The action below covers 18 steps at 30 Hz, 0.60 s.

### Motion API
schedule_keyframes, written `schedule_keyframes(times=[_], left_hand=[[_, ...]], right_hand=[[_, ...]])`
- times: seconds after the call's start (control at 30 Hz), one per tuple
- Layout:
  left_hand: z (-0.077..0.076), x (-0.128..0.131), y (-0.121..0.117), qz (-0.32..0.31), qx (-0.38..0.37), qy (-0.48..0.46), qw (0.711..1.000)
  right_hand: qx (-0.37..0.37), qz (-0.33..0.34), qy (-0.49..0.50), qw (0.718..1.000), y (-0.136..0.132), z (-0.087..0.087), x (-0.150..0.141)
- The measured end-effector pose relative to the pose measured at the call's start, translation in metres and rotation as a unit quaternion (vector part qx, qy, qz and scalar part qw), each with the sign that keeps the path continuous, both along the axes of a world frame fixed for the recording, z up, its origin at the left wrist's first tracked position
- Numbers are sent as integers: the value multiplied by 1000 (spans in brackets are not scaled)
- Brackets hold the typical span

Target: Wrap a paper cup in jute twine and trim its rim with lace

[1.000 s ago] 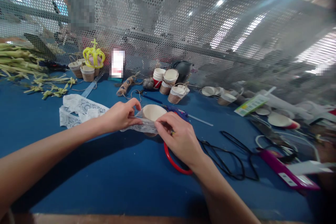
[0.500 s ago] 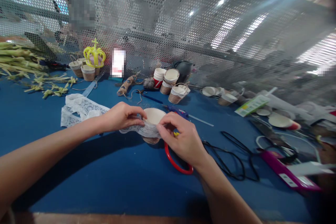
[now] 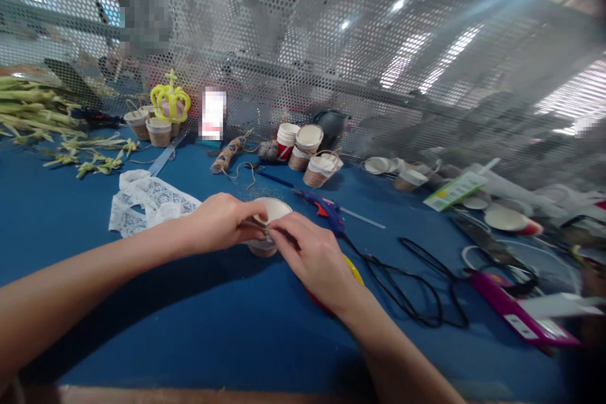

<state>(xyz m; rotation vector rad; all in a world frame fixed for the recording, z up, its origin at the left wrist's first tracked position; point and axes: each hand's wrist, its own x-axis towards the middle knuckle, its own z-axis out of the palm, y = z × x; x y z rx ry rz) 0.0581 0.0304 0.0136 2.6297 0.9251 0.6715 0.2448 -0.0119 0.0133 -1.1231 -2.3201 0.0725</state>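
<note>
No lettering reads clearly anywhere along the bench [image 3: 189, 341]. Toward three o'clock from the centre of view, a green-and-white packet [image 3: 457, 188] bears print too blurred to decipher; toward ten o'clock, a bright screen [image 3: 213, 110] appears pixelated beyond reading.

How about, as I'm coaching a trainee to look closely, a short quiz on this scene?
1. Choose: the left hand and right hand are both at (a) the wound twine, (b) a paper cup, (c) the yellow crown.
2. True or false: the glue gun lies on the blue table, held by neither hand.
3. Fill in: beside the left hand lies a white strip of ____.

Key: 1. b; 2. true; 3. lace.
</note>
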Motion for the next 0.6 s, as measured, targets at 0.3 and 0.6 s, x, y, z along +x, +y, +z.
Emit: schedule_keyframes(times=[0.3, 0.6], left_hand=[[13, -5, 4, 75, -248, -89, 962], [-1, 9, -9, 109, -79, -74, 988]], right_hand=[[22, -41, 75, 996, 6, 2, 6], [-5, -31, 81, 996, 5, 2, 4]])
